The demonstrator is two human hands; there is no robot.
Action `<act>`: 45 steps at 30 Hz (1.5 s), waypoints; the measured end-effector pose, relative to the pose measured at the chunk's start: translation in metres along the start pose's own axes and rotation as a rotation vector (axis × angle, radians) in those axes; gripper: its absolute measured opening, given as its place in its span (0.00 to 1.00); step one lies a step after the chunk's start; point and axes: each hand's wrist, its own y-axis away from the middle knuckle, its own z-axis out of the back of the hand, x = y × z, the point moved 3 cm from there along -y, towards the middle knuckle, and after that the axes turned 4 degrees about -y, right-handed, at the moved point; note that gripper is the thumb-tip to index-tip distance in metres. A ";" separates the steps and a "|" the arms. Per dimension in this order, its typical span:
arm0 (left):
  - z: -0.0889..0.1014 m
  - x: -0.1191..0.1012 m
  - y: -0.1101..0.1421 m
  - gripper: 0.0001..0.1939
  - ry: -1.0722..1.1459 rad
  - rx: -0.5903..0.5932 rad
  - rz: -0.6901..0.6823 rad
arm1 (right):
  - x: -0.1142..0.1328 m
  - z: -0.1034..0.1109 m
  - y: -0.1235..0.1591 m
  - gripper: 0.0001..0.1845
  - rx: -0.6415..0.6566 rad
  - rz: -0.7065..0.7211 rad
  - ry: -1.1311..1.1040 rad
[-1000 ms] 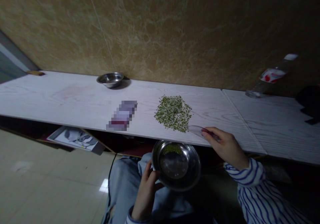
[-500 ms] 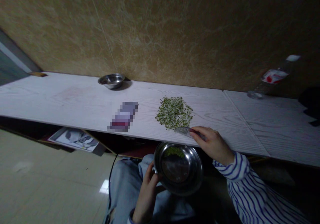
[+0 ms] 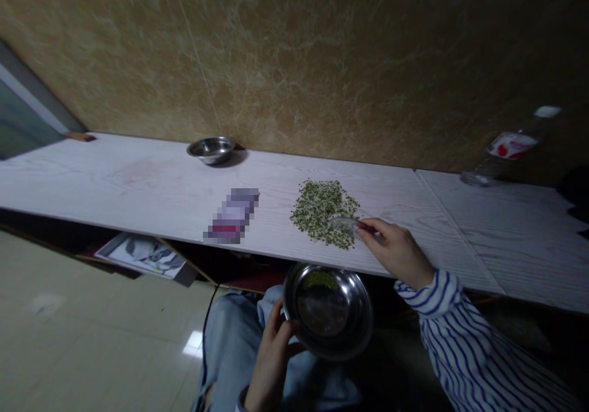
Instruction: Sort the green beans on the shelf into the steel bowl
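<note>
My left hand (image 3: 274,346) grips the left rim of a large stainless steel bowl (image 3: 354,326), held tilted below the shelf's front edge above my lap. A small patch of green beans (image 3: 321,281) lies inside the bowl, toward its far side. My right hand (image 3: 399,249) is closed round the dark reddish handle of a small tool with a flat, greyish blade (image 3: 344,223), which looks like a spatula or knife. That blade rests in the near right part of a spread pile of green beans and white grains (image 3: 317,206) on the white shelf.
The white wood-grain shelf (image 3: 151,197) runs along a tan marbled wall. A small metal bowl (image 3: 212,150) stands at the back left, with a blurred-out flat object (image 3: 233,214) before it. At the right, a clear plastic bottle (image 3: 510,145) stands by the wall. An open box (image 3: 142,255) sits below.
My right hand has moved the blade from the pile's near edge farther in among the beans, shifting some toward the near right. The left hand and bowl stay about the same.
</note>
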 end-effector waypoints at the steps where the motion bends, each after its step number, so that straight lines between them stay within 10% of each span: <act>1: 0.001 0.000 0.000 0.33 0.000 0.010 0.004 | -0.002 0.001 0.000 0.12 -0.016 0.002 0.008; 10: 0.003 0.004 -0.002 0.33 -0.012 0.035 0.022 | -0.034 0.015 0.007 0.13 -0.037 -0.114 0.069; 27: 0.001 0.006 -0.002 0.36 -0.024 0.019 0.029 | -0.015 0.002 0.007 0.12 0.286 -0.025 -0.260; 45: -0.004 0.001 0.002 0.33 -0.022 -0.020 0.045 | -0.016 -0.019 -0.033 0.12 0.258 -0.056 -0.240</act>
